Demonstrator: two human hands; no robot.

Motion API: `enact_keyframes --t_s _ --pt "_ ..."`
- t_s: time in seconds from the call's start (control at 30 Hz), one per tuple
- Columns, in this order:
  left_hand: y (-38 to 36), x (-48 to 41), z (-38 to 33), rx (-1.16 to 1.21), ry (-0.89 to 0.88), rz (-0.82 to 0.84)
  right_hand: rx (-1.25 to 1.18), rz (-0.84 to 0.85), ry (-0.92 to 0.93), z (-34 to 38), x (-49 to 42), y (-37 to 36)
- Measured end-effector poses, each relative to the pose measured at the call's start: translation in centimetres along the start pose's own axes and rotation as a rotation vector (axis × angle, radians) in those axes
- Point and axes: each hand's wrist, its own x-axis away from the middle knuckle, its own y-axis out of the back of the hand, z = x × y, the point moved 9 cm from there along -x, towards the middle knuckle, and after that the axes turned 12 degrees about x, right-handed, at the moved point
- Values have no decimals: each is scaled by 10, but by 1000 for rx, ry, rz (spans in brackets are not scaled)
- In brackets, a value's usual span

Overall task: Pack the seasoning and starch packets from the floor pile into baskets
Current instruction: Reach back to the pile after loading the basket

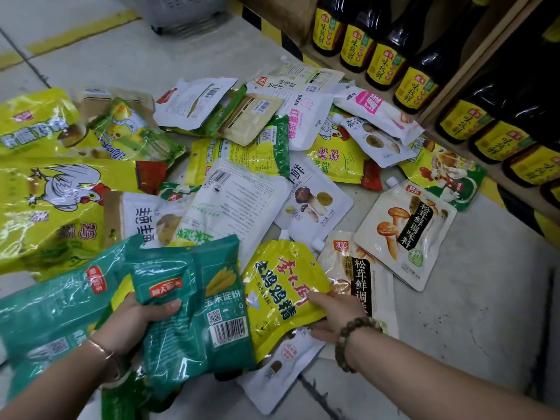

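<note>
A pile of seasoning and starch packets (242, 165) covers the floor, yellow, white and green. My left hand (136, 322) grips a stack of green corn starch packets (197, 298) at the lower left, thumb on top. My right hand (333, 313) pinches the lower right edge of a yellow chicken seasoning pouch (281, 295) with a spout, which lies partly over a white pouch (278, 365). A beige mushroom seasoning pouch (406, 237) rests to the right of it. A grey basket (181, 13) stands at the far top, beyond the pile.
A low wooden shelf (448, 86) with several dark sauce bottles (385, 62) with yellow labels runs along the right. Yellow and black tape marks the floor beside it. Bare grey floor (469, 328) lies at the lower right and upper left.
</note>
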Motion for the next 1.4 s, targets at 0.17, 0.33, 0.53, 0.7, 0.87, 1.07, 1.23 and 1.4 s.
enact_keyframes --t_s 0.17,0.33,0.53,0.7,0.87,1.07,1.23,1.4 --pt "1 -3 2 5 -10 -14 -347 15 130 37 6 -22" --pt "3 -4 4 24 -15 -30 -306 55 111 16 7 -52" --pt "-3 -6 1 126 -85 -82 -224 -2 128 23 1 -58" --pt "-8 -10 -1 189 -139 -115 -187 -90 278 56 -7 -42" --pt "-18 5 -18 227 -180 -127 -211 -126 363 75 5 6" --pt "-46 56 -62 160 -170 -95 -209 -159 401 102 77 72" --pt "-79 127 -108 67 -115 -10 -117 -200 444 136 169 116" --pt "-125 196 -156 -21 -126 49 -174 -325 479 161 255 183"
